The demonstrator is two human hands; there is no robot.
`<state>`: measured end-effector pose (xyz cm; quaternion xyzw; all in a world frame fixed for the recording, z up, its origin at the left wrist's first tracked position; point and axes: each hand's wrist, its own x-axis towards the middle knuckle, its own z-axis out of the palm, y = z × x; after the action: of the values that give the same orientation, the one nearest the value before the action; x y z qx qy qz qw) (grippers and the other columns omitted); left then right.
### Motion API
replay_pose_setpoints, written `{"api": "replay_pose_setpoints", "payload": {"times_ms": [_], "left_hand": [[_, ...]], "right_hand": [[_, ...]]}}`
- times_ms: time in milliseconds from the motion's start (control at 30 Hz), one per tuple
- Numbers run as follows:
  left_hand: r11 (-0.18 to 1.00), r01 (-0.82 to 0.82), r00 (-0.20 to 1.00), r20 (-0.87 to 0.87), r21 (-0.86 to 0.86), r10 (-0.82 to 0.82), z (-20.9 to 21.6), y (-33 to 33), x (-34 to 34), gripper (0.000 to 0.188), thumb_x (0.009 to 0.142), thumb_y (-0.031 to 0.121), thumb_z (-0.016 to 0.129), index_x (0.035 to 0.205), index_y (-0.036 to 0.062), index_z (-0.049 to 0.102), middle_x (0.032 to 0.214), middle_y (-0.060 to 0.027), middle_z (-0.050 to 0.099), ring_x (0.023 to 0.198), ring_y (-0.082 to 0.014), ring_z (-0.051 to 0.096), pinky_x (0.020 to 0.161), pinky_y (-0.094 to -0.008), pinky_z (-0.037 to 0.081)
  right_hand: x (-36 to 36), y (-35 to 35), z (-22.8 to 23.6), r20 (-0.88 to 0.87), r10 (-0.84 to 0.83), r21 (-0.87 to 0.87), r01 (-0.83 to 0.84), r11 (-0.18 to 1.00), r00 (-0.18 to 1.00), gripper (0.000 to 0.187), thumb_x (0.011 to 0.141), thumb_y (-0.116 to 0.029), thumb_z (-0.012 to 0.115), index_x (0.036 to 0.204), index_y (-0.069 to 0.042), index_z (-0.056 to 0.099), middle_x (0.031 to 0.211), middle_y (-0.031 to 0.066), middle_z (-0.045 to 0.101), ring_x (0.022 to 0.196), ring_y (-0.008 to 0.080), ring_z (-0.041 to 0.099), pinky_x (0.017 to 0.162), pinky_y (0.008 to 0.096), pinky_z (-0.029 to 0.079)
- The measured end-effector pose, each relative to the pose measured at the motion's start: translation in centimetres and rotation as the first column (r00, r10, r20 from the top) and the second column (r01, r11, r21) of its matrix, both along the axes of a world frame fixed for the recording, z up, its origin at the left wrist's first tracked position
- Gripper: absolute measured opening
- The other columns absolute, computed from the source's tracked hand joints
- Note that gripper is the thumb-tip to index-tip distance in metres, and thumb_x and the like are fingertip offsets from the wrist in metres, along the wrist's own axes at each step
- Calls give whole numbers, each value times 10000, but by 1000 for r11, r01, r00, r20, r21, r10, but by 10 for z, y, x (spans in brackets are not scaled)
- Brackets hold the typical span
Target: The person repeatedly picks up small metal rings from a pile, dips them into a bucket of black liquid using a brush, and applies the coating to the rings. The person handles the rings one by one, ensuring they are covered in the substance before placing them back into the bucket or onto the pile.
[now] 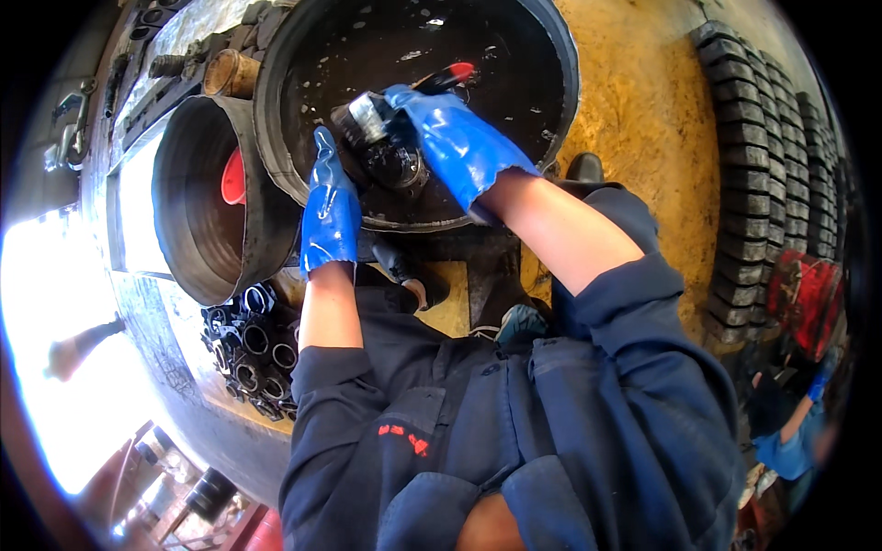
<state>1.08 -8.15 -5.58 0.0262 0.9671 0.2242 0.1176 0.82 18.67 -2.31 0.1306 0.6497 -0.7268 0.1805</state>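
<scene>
Both my hands wear blue rubber gloves and work over a large round black tub point(266, 110) of dark liquid. My left hand point(329, 197) is at the left side of a dark, wet, round metal part point(395, 165), with one finger pointing up; its other fingers are partly hidden, seemingly round the part. My right hand point(450, 129) is closed on a brush point(446, 77) with a dark handle and red end, bristles hidden. Beside its fingertips is a shiny silvery piece of the part point(369, 118). Bits of pale froth float on the liquid.
Left of the tub stands a dark drum point(197, 202) with a red container point(234, 177) inside. Below it lies a heap of ring-ended metal parts point(253, 349). A rusty can point(231, 73) stands behind. Stacked black ribbed blocks point(749, 174) line the right; another person point(790, 432) is lower right.
</scene>
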Motion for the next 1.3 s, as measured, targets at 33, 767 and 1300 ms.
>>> {"api": "replay_pose_setpoints", "payload": {"times_ms": [33, 767, 1300], "left_hand": [[1000, 1, 1000, 2, -3, -1, 0, -1, 1, 441, 1091, 155, 434, 1494, -15, 491, 1116, -136, 666, 970, -167, 599, 915, -274, 491], [737, -364, 931, 227, 569, 285, 11, 43, -36, 417, 1065, 320, 512, 1316, -5, 587, 1009, -106, 686, 860, -170, 610, 808, -315, 506], [685, -459, 885, 361, 566, 294, 49, 64, -39, 628, 1003, 597, 635, 1050, -25, 709, 798, 14, 534, 738, -101, 425, 656, -304, 397]], "right_hand": [[2, -5, 0, -16, 53, 7, -52, 999, 998, 270, 986, -328, 641, 1023, -74, 723, 863, 116, 721, 794, 253, 678, 746, 378, 520], [14, 23, 10, 299, -4, 5, 3, 1000, 954, 360, 956, -361, 683, 1078, -26, 737, 968, 116, 748, 895, 224, 688, 831, 379, 523], [-6, 25, -2, -610, 588, 724, 70, 687, 532, 382, 854, -209, 760, 1230, -181, 698, 1101, 95, 751, 971, 325, 732, 796, 403, 594]]}}
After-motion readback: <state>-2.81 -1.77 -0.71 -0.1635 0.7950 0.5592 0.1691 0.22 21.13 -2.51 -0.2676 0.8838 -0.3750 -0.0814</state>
